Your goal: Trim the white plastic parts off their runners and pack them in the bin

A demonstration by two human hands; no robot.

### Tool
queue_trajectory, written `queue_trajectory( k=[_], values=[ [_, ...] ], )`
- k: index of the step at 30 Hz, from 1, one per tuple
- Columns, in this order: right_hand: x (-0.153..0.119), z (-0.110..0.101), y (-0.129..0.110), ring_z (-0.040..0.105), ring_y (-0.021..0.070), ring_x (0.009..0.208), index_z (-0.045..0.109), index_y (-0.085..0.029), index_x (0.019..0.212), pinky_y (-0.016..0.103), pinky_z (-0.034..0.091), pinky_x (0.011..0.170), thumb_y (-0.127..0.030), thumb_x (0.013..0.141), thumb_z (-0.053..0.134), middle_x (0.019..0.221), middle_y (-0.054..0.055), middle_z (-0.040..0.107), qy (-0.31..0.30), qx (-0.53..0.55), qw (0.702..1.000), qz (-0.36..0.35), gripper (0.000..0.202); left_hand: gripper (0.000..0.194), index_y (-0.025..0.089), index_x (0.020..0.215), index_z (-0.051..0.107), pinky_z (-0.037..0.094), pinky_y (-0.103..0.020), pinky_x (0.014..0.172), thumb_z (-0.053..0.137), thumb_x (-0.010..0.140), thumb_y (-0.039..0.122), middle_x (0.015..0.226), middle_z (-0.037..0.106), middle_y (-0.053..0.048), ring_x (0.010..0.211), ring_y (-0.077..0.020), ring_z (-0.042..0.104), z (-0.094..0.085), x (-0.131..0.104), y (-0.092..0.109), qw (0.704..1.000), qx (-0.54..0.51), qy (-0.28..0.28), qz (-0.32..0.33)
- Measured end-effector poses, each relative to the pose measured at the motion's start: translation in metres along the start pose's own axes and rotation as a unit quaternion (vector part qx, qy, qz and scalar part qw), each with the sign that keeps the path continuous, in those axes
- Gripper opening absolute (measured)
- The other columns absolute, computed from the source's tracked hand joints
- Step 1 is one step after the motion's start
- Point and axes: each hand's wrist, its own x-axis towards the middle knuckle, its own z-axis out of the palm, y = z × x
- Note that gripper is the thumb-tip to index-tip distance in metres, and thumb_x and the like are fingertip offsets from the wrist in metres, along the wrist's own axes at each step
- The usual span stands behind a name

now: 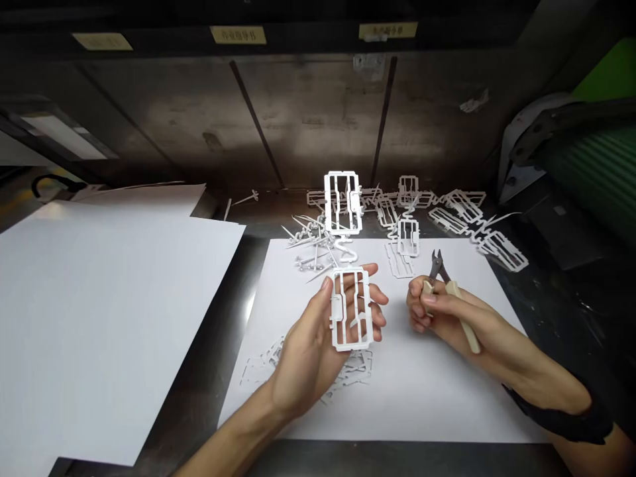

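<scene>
My left hand [311,344] is closed around the edges of a white plastic frame part [352,271], palm up. The part has two slotted rectangular frames joined by a wavy runner, one in the palm and one standing out beyond the fingers. To the right, my right hand [447,318] grips cream-handled side cutters [454,288], their jaws apart and pointing away from me. The cutters do not touch the part. Beneath my left hand lie several loose white frames [355,368], partly hidden, on a white sheet [422,397].
Behind the hands lie a heap of white runner scraps [313,242] and several joined frames [467,205]. Large white sheets [99,298] cover the left side. A metal wall [318,119] closes off the back. A green ribbed object [596,159] stands at right.
</scene>
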Motion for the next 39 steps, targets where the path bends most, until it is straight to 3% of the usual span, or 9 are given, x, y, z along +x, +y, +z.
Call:
queue_trajectory(
  k=[5,8,13,15,18,21,23,34,39],
  values=[
    [-0.003,0.007,-0.004,0.056,0.0231,0.097,0.075,-0.024,0.112,0.037,0.045,0.094,-0.053,0.109,0.070,0.097,0.004,0.064,-0.002,-0.078,0.997,-0.013,0.029,0.051,0.016,0.143,0.076,0.061,-0.032,0.087,0.042,0.119,0.046,0.113,0.074,-0.012,0.094,-0.0211,0.071,0.002,0.000,0.000,1.000,-0.017,0.019,-0.009],
    [-0.003,0.008,-0.003,0.059,0.0234,0.093,0.077,-0.024,0.118,0.040,0.047,0.096,-0.057,0.115,0.057,0.098,0.006,0.070,-0.023,-0.056,0.998,-0.006,0.039,0.049,0.017,0.142,0.076,0.061,-0.033,0.087,0.044,0.118,0.045,0.114,0.074,-0.012,0.095,-0.0221,0.072,0.003,0.000,-0.001,0.999,-0.015,0.029,-0.024],
    [-0.007,0.007,-0.003,0.058,0.0202,0.079,0.079,-0.022,0.114,0.035,0.047,0.082,-0.054,0.116,0.054,0.092,0.007,0.074,-0.072,-0.055,0.996,-0.011,0.041,0.049,0.015,0.131,0.080,0.059,-0.029,0.080,0.048,0.114,0.046,0.103,0.073,-0.010,0.082,-0.0189,0.069,-0.003,0.000,-0.003,0.996,-0.004,0.004,-0.088],
    [-0.009,0.008,-0.004,0.059,0.0209,0.081,0.078,-0.022,0.109,0.034,0.046,0.079,-0.050,0.115,0.058,0.088,0.006,0.072,-0.057,-0.087,0.993,-0.053,0.035,0.050,0.014,0.125,0.081,0.055,-0.026,0.073,0.051,0.112,0.051,0.095,0.072,-0.009,0.074,-0.0163,0.066,-0.006,0.000,-0.002,0.991,0.040,-0.031,-0.123],
    [-0.012,0.011,-0.003,0.060,0.0237,0.086,0.078,-0.025,0.102,0.037,0.047,0.084,-0.047,0.117,0.056,0.087,0.005,0.067,0.015,-0.076,0.986,-0.148,0.035,0.052,0.016,0.124,0.080,0.052,-0.024,0.069,0.052,0.112,0.058,0.090,0.071,-0.007,0.070,-0.0153,0.064,-0.006,-0.001,0.003,0.969,0.136,-0.094,-0.183],
    [-0.014,0.013,-0.001,0.060,0.0271,0.095,0.076,-0.025,0.093,0.040,0.046,0.090,-0.043,0.117,0.053,0.087,0.006,0.062,0.079,-0.030,0.968,-0.236,0.038,0.057,0.016,0.127,0.079,0.053,-0.025,0.072,0.047,0.114,0.061,0.091,0.071,-0.007,0.072,-0.0157,0.064,-0.004,-0.001,0.008,0.948,0.180,-0.126,-0.230],
    [-0.016,0.013,-0.001,0.060,0.0282,0.096,0.075,-0.024,0.093,0.040,0.046,0.089,-0.039,0.116,0.055,0.085,0.006,0.059,0.083,-0.011,0.961,-0.263,0.034,0.060,0.016,0.126,0.079,0.053,-0.026,0.073,0.043,0.114,0.062,0.091,0.071,-0.007,0.071,-0.0156,0.064,-0.003,-0.001,0.008,0.941,0.178,-0.137,-0.251],
    [-0.014,0.011,0.003,0.050,0.0211,0.080,0.072,-0.024,0.095,0.037,0.048,0.085,-0.031,0.113,0.063,0.086,0.003,0.059,0.073,0.028,0.958,-0.275,0.022,0.062,0.014,0.122,0.080,0.052,-0.027,0.073,0.048,0.110,0.066,0.090,0.072,-0.008,0.069,-0.0170,0.062,-0.005,0.003,0.009,0.936,0.170,-0.133,-0.277],
    [-0.011,0.008,0.005,0.056,0.0232,0.088,0.072,-0.023,0.092,0.039,0.045,0.091,-0.034,0.113,0.063,0.085,0.003,0.060,0.091,0.007,0.959,-0.269,0.025,0.062,0.014,0.122,0.081,0.051,-0.028,0.074,0.047,0.111,0.065,0.090,0.073,-0.008,0.071,-0.0181,0.061,-0.002,0.000,0.009,0.939,0.180,-0.095,-0.278]
  ],
)
